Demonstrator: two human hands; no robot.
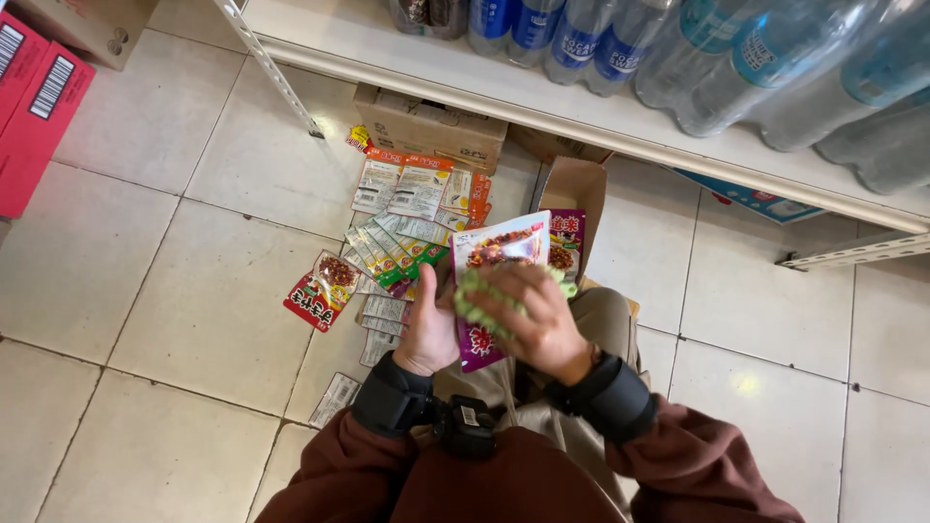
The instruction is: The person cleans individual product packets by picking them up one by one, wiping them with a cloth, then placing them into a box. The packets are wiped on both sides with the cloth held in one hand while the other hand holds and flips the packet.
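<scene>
The green cloth hides most of the purple snack packet. The left hand closes its fingers on the packet's edge; the right hand curls around the cloth, pressing it against the packet.

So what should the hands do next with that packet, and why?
Probably lay the purple packet down on the matching fan of packets on the floor: the left hand holds it, the right hand wipes it with a green cloth.

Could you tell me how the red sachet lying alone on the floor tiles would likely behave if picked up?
The red sachet looks flat and thin, so probably light and floppy. Its glossy film may slide on the smooth floor tiles, so pinching an edge seems easiest.
</scene>
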